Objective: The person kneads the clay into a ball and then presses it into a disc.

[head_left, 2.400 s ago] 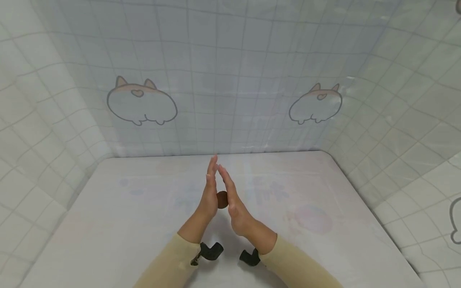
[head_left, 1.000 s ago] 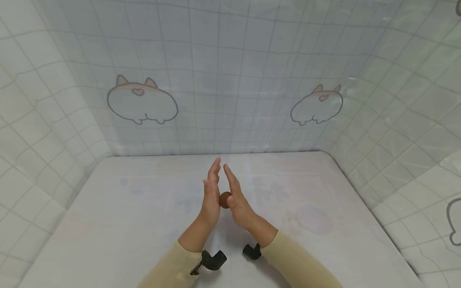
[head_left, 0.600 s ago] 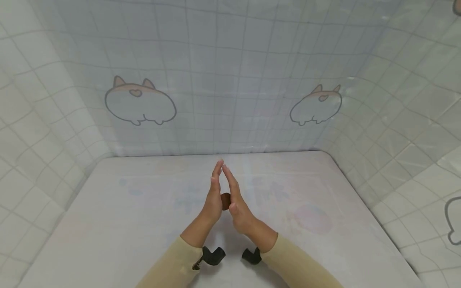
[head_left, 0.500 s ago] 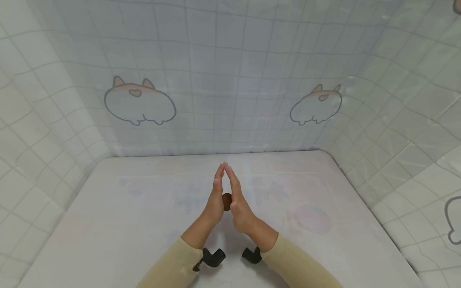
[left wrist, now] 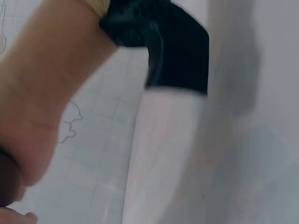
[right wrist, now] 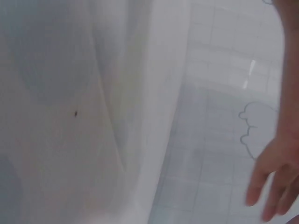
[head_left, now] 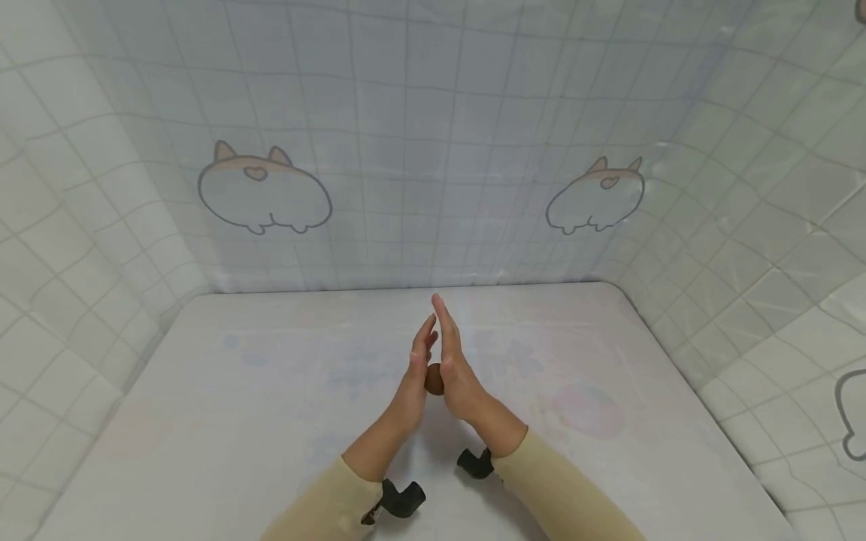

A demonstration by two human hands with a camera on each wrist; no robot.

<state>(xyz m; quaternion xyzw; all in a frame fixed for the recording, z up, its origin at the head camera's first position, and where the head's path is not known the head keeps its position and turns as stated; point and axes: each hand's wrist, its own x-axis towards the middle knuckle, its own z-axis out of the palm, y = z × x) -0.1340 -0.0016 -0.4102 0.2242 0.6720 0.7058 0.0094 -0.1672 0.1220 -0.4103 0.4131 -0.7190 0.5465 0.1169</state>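
A small brown ball [head_left: 435,379] is pressed between the palms of my two hands, above the table's middle in the head view. My left hand [head_left: 411,391] touches it from the left, fingers extended forward. From the right, my right hand [head_left: 461,382] presses against it with straight fingers, its fingertips reaching farther forward than the left ones. Both palms hide part of the ball. In the left wrist view the brown ball [left wrist: 8,182] shows at the lower left edge, beside a palm. In the right wrist view a hand with spread fingers is cut off at the right.
The table [head_left: 223,421] has a pale cover with faint coloured prints. A grid-patterned wall sheet [head_left: 433,180] with corgi drawings rises behind it and along both sides. Black wrist mounts stick out inward below the sleeves, the left mount [head_left: 404,500] and the right mount [head_left: 476,463].
The hands rub back and forth with the ball between them: my right hand has slid forward and my left back. Hands and ball have also shifted slightly right.
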